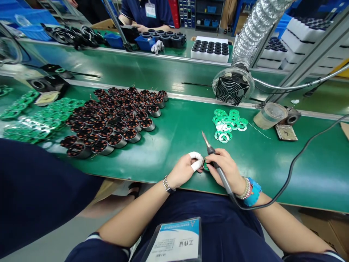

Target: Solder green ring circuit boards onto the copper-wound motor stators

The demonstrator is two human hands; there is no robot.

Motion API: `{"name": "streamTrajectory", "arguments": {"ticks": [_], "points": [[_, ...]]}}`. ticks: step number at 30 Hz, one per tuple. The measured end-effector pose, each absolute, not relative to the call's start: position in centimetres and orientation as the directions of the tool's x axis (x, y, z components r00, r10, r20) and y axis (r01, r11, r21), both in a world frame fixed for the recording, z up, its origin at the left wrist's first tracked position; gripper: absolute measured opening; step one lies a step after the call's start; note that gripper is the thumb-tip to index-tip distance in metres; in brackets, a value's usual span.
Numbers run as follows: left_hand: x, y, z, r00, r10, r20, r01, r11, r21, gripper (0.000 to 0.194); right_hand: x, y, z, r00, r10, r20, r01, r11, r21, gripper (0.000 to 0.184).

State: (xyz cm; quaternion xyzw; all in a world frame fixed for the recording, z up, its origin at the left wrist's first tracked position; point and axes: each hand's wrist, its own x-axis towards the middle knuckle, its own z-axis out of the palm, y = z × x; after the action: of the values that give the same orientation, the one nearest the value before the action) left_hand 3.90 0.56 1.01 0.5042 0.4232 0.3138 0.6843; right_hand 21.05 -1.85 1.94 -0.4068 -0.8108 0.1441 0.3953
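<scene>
A white-and-blue ID badge (174,242) hangs nearest the camera. The left hand (184,171) pinches a small round green circuit board (205,167) just beside the right hand (225,169), which is closed around a black soldering iron (223,177). Copper-wound motor stators (114,120) and green ring-shaped boards (227,125) lie beyond on the green bench mat (272,171).

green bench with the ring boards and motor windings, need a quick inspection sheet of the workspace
surface: glossy green bench mat, with another green bench beyond it
job's things: small green ring board between the hands; soldering iron, tip pointing up and away; green and white ring boards piled nearby; rows of copper-wound motor stators to the left
clutter: tape roll and small metal tray at back right
grippers: left hand, two fingers wrapped in white, holds the board; right hand holds the iron
cables: black iron cord runs off to the right across the mat
surroundings: fume extractor fan with silver duct; co-worker across the benches
</scene>
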Motion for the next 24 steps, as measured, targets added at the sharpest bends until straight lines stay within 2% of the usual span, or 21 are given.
{"name": "streamTrajectory", "arguments": {"ticks": [3, 5, 8, 11, 19, 24], "points": [[3.6, 0.9, 1.0, 0.487, 0.832, -0.265, 0.008, 0.299, 0.954, 0.023, 22.2, -2.8, 3.2, -0.209, 0.846, 0.491, 0.52, 0.521, -0.677, 0.014], [3.5, 1.1, 0.8, 0.502, 0.821, -0.272, 0.033, 0.296, 0.954, 0.022, 23.2, -3.5, 4.1, -0.182, 0.875, 0.449, 0.494, 0.476, -0.727, 0.017], [3.5, 1.4, 0.5, 0.501, 0.82, -0.275, 0.067, 0.28, 0.958, 0.019, 24.3, -4.4, 4.9, -0.233, 0.866, 0.443, 0.46, 0.499, -0.734, 0.026], [3.5, 1.4, 0.4, 0.507, 0.821, -0.264, 0.079, 0.261, 0.962, 0.017, 24.5, -5.0, 5.0, -0.221, 0.871, 0.438, 0.437, 0.49, -0.754, 0.022], [3.3, 1.5, 0.5, 0.517, 0.814, -0.263, 0.089, 0.255, 0.963, 0.016, 24.6, -5.3, 4.2, -0.182, 0.931, 0.316, 0.446, 0.364, -0.818, 0.019], [3.4, 1.5, 0.5, 0.518, 0.818, -0.25, 0.1, 0.232, 0.968, 0.014, 24.6, -5.2, 4.4, -0.195, 0.922, 0.333, 0.424, 0.386, -0.82, 0.018]]}}
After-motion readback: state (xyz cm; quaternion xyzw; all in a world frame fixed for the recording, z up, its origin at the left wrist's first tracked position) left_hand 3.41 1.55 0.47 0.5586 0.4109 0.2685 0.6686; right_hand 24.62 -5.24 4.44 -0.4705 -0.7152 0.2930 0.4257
